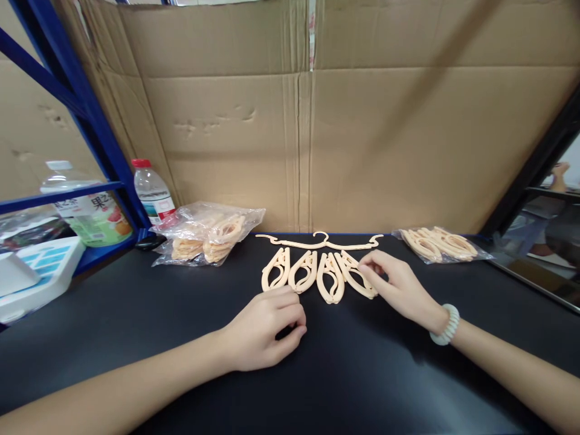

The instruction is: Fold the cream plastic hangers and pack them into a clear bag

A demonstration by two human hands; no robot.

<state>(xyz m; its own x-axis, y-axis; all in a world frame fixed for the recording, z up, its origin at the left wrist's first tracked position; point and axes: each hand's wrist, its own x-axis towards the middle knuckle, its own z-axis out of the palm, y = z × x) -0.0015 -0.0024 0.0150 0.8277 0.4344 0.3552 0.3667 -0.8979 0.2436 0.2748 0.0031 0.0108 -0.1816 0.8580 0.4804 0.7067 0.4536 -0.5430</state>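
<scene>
Folded hangers [317, 275], four peach plastic pieces in a row, are laid on the black table [362, 374] with long axes running away from the person. The rightmost one is touched by the right hand [399, 290], fingertips pinched on its edge. The left hand [265, 329], loosely curled and holding nothing, is rested just short of the row. Just behind the row an unfolded hanger [321, 241] is laid crosswise; bagged hangers [208, 235] are kept left of it.

You see even, bright overhead light with faint sheen on the matte black tabletop [362, 374]. Edges bow from wide-angle distortion; the corners blur slightly.
</scene>
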